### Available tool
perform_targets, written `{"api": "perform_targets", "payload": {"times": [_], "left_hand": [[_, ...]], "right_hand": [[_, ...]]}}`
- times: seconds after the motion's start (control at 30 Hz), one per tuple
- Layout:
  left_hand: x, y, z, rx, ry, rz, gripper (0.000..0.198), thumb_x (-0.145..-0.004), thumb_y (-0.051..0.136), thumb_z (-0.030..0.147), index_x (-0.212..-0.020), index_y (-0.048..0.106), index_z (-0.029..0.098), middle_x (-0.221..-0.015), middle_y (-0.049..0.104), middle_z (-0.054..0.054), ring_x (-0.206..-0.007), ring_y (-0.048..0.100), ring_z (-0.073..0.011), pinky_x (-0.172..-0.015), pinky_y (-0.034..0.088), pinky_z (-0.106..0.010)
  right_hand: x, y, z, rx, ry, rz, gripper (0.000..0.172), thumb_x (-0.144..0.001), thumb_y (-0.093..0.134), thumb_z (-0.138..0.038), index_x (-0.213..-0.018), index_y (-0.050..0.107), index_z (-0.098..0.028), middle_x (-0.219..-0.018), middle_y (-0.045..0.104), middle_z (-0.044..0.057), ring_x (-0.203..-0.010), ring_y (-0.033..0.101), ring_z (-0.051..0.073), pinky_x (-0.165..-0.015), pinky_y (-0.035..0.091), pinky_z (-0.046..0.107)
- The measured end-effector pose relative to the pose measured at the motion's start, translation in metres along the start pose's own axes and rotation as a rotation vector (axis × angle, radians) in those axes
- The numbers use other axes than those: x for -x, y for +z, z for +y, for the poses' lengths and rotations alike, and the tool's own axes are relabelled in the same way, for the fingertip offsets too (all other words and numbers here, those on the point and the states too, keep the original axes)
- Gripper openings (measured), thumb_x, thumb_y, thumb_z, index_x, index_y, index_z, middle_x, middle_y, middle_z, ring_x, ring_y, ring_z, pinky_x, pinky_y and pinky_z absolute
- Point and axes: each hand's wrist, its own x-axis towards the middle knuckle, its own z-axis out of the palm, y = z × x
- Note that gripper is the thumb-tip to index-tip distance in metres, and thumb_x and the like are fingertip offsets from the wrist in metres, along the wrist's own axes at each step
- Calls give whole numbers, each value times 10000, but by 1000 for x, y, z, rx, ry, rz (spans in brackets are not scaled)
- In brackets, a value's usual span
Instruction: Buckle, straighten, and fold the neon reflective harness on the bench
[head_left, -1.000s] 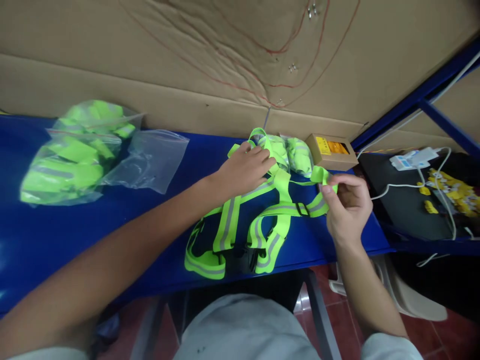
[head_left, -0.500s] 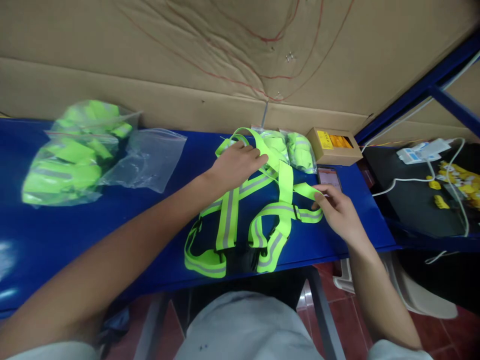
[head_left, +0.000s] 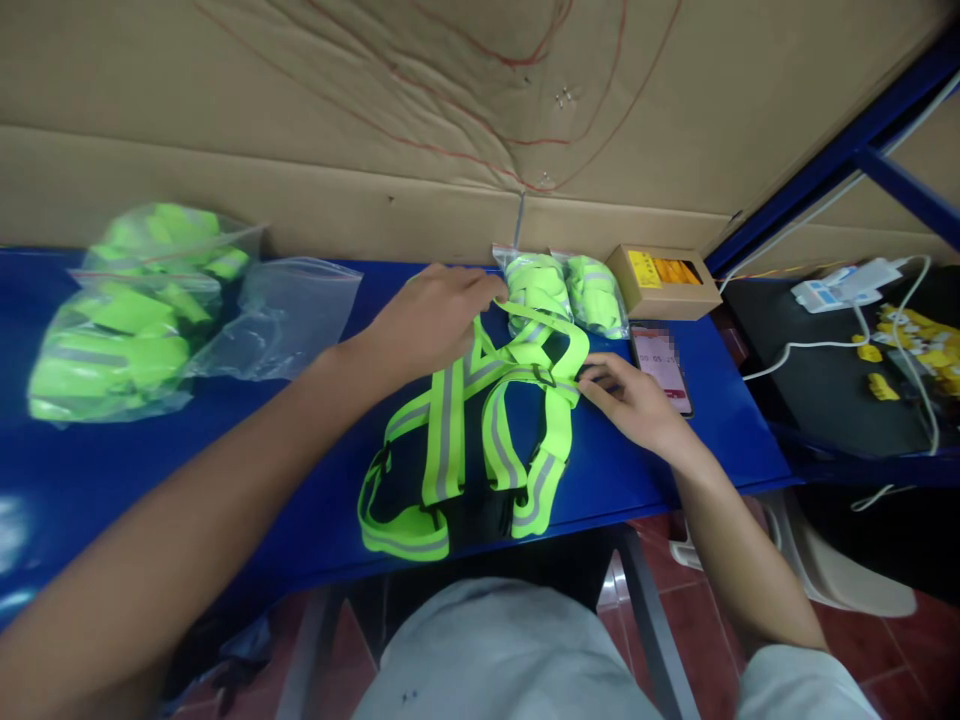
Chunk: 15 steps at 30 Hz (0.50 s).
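Two clear zip bags are lying at left: a stuffed plastic bag of folded neon-yellow straps [head_left: 124, 310], then an empty one [head_left: 289, 315]. Your left hand [head_left: 427, 315], fingers curled, is pinning the neon-yellow reflective strap vest [head_left: 480, 425] mid-table, flattening it; your right hand [head_left: 634, 400] is pinching its edge. Two small packed bags [head_left: 570, 290] and an open cardboard box [head_left: 664, 283] are sitting behind.
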Motion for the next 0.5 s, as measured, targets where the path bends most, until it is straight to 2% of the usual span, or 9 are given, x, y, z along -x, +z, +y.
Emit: {"api": "perform_targets", "payload": {"times": [0.07, 0.1, 0.17, 0.23, 0.27, 0.3, 0.37, 0.43, 0.5], "left_hand": [[5, 2, 2, 24, 40, -152, 522, -816, 512, 34, -1302, 649, 166, -1300, 734, -130, -1274, 676, -319, -1088, 474, -469], [9, 4, 4, 23, 52, -228, 503, -833, 566, 88, -1324, 641, 162, -1315, 726, -145, -1281, 668, -342, -1091, 465, -493], [15, 8, 9, 20, 50, -337, 451, -907, 653, 279, -1340, 648, 152, -1320, 718, -173, -1257, 670, -385, -1063, 472, -530], [17, 10, 15, 29, 33, -365, 430, -1005, 595, 481, -1271, 697, 158, -1264, 738, -163, -1201, 695, -384, -1036, 487, -538], [16, 10, 18, 23, 26, -363, 438, -1041, 544, 518, -1227, 719, 162, -1231, 750, -153, -1178, 707, -376, -1031, 491, -536], [13, 10, 21, 7, 17, -364, 423, -1059, 527, 505, -1193, 732, 161, -1201, 762, -147, -1163, 716, -370, -1030, 492, -533], [6, 9, 27, -38, -11, -383, 320, -1043, 582, 398, -1172, 738, 150, -1160, 781, -147, -1147, 729, -368, -1031, 494, -524], [0, 8, 29, -73, -28, -384, 247, -995, 621, 247, -1191, 733, 145, -1154, 790, -147, -1157, 731, -363, -1034, 495, -508], [-2, 8, 29, -83, -31, -346, 303, -957, 595, 130, -1231, 725, 149, -1182, 790, -146, -1173, 731, -347, -1035, 498, -485]], "right_hand": [[0, 0, -3, 46, -15, 5, 272, -1006, 621, -386, -1229, 658, -236, -1049, 794, 75, -948, 768, 240, -797, 602, 370], [1, 0, -5, 89, -22, 49, 272, -1010, 610, -366, -1241, 657, -230, -1040, 793, 79, -931, 766, 245, -784, 599, 378], [4, -2, -12, 207, -63, 241, 298, -1022, 588, -344, -1285, 651, -219, -1051, 783, 93, -931, 754, 261, -791, 593, 404], [7, -1, -24, 316, -156, 432, 286, -1049, 554, -339, -1287, 662, -224, -1092, 775, 106, -996, 743, 277, -853, 586, 428], [8, 0, -30, 353, -211, 460, 263, -1067, 532, -340, -1253, 682, -229, -1112, 777, 108, -1035, 740, 280, -882, 579, 426], [8, 3, -37, 382, -251, 436, 254, -1083, 510, -342, -1208, 702, -233, -1127, 783, 106, -1048, 742, 278, -881, 574, 413], [5, 9, -50, 445, -249, 306, 288, -1103, 485, -363, -1177, 728, -227, -1168, 798, 103, -991, 762, 272, -794, 560, 380], [-1, 17, -60, 529, -144, 204, 353, -1109, 484, -426, -1240, 725, -205, -1200, 801, 122, -904, 774, 285, -684, 516, 367], [-9, 23, -67, 601, -18, 152, 432, -1107, 482, -498, -1301, 705, -183, -1176, 803, 153, -855, 778, 313, -641, 477, 365]]}}
